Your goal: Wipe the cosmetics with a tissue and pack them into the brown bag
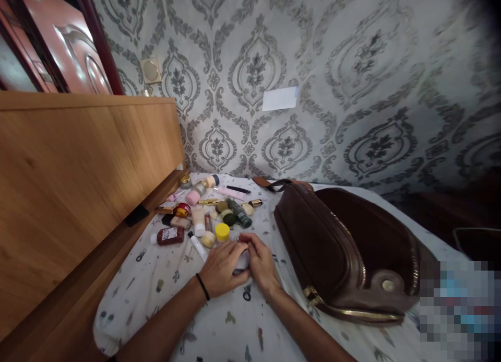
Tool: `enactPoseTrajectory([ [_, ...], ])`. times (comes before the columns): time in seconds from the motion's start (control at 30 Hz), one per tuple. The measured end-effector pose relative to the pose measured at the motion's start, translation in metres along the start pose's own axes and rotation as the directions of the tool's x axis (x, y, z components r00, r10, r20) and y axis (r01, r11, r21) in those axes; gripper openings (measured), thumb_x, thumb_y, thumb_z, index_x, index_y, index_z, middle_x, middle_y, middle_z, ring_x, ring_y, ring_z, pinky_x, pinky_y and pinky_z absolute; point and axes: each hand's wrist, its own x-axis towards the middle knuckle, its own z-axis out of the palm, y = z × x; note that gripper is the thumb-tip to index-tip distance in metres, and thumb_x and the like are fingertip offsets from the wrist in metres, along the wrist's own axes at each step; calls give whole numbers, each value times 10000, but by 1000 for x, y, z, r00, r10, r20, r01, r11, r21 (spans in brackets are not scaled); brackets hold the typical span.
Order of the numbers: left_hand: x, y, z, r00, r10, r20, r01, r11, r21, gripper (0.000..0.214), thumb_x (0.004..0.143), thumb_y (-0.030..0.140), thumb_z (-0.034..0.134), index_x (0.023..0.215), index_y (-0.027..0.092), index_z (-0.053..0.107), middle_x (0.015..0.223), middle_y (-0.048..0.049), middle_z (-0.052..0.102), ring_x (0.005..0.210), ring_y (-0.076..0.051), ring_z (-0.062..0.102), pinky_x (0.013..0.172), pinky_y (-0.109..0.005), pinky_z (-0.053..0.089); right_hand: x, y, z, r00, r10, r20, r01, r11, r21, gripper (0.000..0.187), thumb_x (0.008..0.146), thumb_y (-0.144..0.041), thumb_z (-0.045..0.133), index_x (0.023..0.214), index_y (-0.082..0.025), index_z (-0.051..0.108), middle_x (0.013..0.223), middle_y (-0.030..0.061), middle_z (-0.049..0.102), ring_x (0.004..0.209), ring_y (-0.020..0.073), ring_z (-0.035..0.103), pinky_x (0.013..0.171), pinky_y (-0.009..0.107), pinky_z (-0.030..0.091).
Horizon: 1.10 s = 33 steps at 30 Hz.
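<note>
My left hand (221,268), with a black band at the wrist, is closed around a pale grey rounded thing (242,261). From the other side my right hand (261,261) curls against the same thing, fingers bent over its top. Most of it is hidden by the hands, so its kind cannot be made out. Just beyond the hands lie a yellow-lidded jar (222,231), a small cream-coloured jar (208,240) and a white tube (198,246). A beige squeeze tube (199,221) and a dark green bottle (239,212) are farther back.
A large brown leather bag (313,242) lies to the right. More cosmetics spread toward the wall, among them a dark red bottle (170,235), a red jar (182,210) and a pink-capped jar (193,197). A wooden panel (90,174) borders the patterned sheet (156,304) on the left.
</note>
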Motion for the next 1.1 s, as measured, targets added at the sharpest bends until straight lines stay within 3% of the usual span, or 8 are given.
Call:
enactPoseTrajectory([
  [0.1,-1,2,0,999,-14,50,12,999,40,544,791,316,680,1270,201,449,1176,-100,612,1095,-295,565,908,-434,482,1,1,0,998,47,-53,-42,995,93,276,805,-377,497,941,-203,661,992,91,728,964,259,671,932,429,502],
  [0.33,0,5,6,999,-11,43,3,983,183,242,844,75,479,1048,172,566,1022,-95,623,979,-251,580,851,-382,501,3,0,2,991,112,-68,-94,968,232,367,799,-526,564,948,-204,656,950,102,727,897,274,684,870,440,533],
  [0.43,0,9,3,999,8,51,-19,975,221,133,856,174,542,978,177,595,1006,-95,619,965,-273,574,832,-411,500,3,-1,2,990,115,-79,-94,967,237,414,787,-576,571,940,-201,656,942,105,727,901,282,682,859,439,535],
  [0.57,13,1,-24,997,59,-47,-55,995,86,293,888,356,570,1141,206,574,1055,-78,628,996,-249,577,871,-389,486,2,-2,1,994,74,-76,-58,980,189,426,812,-581,551,961,-202,677,957,100,732,897,273,678,878,427,522],
  [0.7,52,-47,-68,970,-177,-169,201,970,135,210,949,314,459,1069,204,592,1075,-59,658,1047,-197,592,931,-311,462,3,0,2,991,100,-84,-84,981,177,453,817,-593,532,978,-195,677,934,101,733,859,266,679,856,417,529],
  [0.77,74,-81,-87,909,-359,-211,403,886,230,205,926,261,475,1082,191,590,1122,-74,657,1099,-210,586,976,-319,441,3,1,3,990,107,-87,-92,982,166,450,818,-590,525,973,-193,673,935,101,730,845,262,676,845,412,530],
  [0.87,100,-128,-108,832,-491,-258,550,790,271,258,892,184,460,1104,130,596,1173,-161,642,1146,-274,578,1001,-385,424,3,2,3,990,106,-90,-90,983,161,433,829,-573,508,965,-194,666,951,100,725,836,255,669,840,403,528],
  [1.1,136,-178,-102,717,-664,-211,694,655,297,430,837,428,567,1167,153,588,1306,-197,601,1230,-340,550,961,-417,448,2,-2,2,990,101,-94,-87,986,144,407,848,-549,499,961,-196,669,935,85,722,830,243,666,822,375,530],
])
